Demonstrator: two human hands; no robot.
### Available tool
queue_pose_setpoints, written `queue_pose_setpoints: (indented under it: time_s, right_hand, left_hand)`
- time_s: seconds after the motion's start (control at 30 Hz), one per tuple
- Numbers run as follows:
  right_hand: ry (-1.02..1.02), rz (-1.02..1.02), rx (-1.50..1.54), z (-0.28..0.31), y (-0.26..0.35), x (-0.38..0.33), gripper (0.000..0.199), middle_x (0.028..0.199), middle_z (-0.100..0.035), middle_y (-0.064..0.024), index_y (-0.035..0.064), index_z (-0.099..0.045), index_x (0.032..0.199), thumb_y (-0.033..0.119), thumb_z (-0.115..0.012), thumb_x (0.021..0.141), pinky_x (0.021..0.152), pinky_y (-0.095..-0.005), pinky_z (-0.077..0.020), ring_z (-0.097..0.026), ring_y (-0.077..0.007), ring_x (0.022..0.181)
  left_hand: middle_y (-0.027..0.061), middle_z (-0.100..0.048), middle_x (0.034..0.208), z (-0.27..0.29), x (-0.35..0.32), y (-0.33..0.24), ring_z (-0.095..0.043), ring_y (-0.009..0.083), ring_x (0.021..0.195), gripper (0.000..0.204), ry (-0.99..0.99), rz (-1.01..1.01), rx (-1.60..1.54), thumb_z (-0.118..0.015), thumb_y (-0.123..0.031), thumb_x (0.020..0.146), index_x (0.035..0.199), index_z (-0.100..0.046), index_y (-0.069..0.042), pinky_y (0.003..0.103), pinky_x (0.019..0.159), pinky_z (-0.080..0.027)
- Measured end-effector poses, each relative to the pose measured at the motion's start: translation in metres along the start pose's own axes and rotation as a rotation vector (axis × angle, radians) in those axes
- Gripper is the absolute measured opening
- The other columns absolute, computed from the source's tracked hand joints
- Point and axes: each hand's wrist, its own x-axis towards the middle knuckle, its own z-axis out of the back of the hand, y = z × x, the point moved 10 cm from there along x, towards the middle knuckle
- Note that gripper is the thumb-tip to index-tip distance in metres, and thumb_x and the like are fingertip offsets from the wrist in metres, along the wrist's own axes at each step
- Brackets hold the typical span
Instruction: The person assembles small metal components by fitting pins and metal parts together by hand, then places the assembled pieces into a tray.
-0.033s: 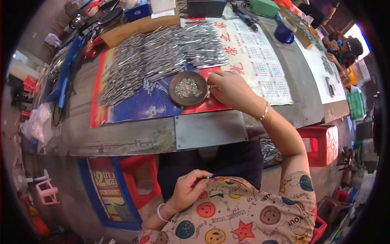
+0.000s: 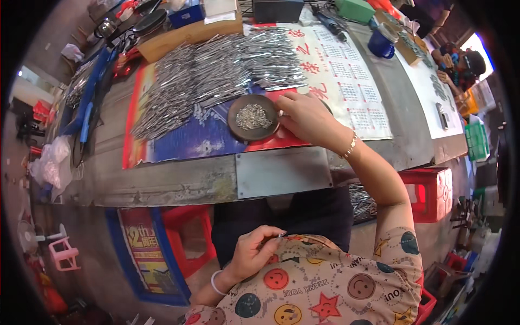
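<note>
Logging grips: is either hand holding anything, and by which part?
The left hand pinches a small shiny piece, part unclear. Whether the right hand holds anything cannot be told.

You're in a beige short-sleeved fabric top [image 2: 336, 271] printed with red, brown and yellow round smiley faces [image 2: 277, 279], a red five-pointed star [image 2: 325, 307], dark green round shapes [image 2: 247, 306], small lettering. Left: slim white round bangle [image 2: 214, 282]. Right: gold-toned link bracelet [image 2: 353, 144]. Dark cloth legwear [image 2: 325, 216].

A workshop, shown by a worn bench [image 2: 157, 187] bearing metal rods [image 2: 222, 65] and small parts [image 2: 253, 116].
</note>
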Motion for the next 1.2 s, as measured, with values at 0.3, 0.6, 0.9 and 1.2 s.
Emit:
queue_pose_setpoints:
  time_s: [0.3, 0.6, 0.9, 1.2]
  right_hand:
    - [0.12, 0.068, -0.187, -0.069, 0.023, 0.045, 0.014, 0.095, -0.061, -0.0111, 0.0062, -0.055, 0.094, 0.012, -0.057, 0.081, 0.081, -0.042, -0.041, -0.062, -0.0279, 0.088]
    - [-0.002, 0.084, -0.011, -0.061, 0.019, 0.038, 0.008, 0.077, -0.061, -0.0147, 0.003, -0.053, 0.083, 0.01, -0.057, 0.08, 0.068, -0.0435, -0.0438, -0.062, -0.034, 0.078]
    - [0.046, -0.009, 0.075, -0.033, 0.013, 0.045, 0.017, 0.081, -0.063, -0.0244, 0.0007, -0.064, 0.092, 0.015, -0.059, 0.083, 0.068, -0.0416, -0.0489, -0.065, -0.0337, 0.078]
    - [-0.029, -0.279, 0.783, -0.022, 0.003, 0.026, 0.013, 0.073, -0.064, -0.0076, -0.002, -0.063, 0.088, 0.011, -0.06, 0.088, 0.059, -0.026, -0.0448, -0.055, -0.0115, 0.065]
  left_hand:
    - [0.0011, -0.06, 0.078, 0.021, -0.024, 0.023, -0.05, 0.0032, 0.061, 0.016, -0.085, 0.063, -0.086, -0.055, -0.004, 0.093, 0.107, -0.06, 0.002, 0.018, 0.055, -0.04]
    - [0.0003, -0.06, 0.078, 0.03, -0.03, 0.022, -0.051, 0.002, 0.062, 0.017, -0.116, 0.051, -0.115, -0.053, 0.0, 0.092, 0.108, -0.06, 0.002, 0.017, 0.055, -0.04]
    - [0.0022, -0.057, 0.081, 0.045, -0.023, 0.012, -0.049, 0.0033, 0.066, 0.015, -0.18, -0.012, -0.066, -0.055, 0.0, 0.091, 0.105, -0.061, 0.003, 0.017, 0.058, -0.039]
    - [0.0058, -0.064, 0.082, 0.054, -0.035, 0.02, -0.055, 0.0033, 0.064, 0.016, -0.282, 0.0, -0.13, -0.055, -0.003, 0.093, 0.108, -0.058, 0.004, 0.016, 0.056, -0.044]
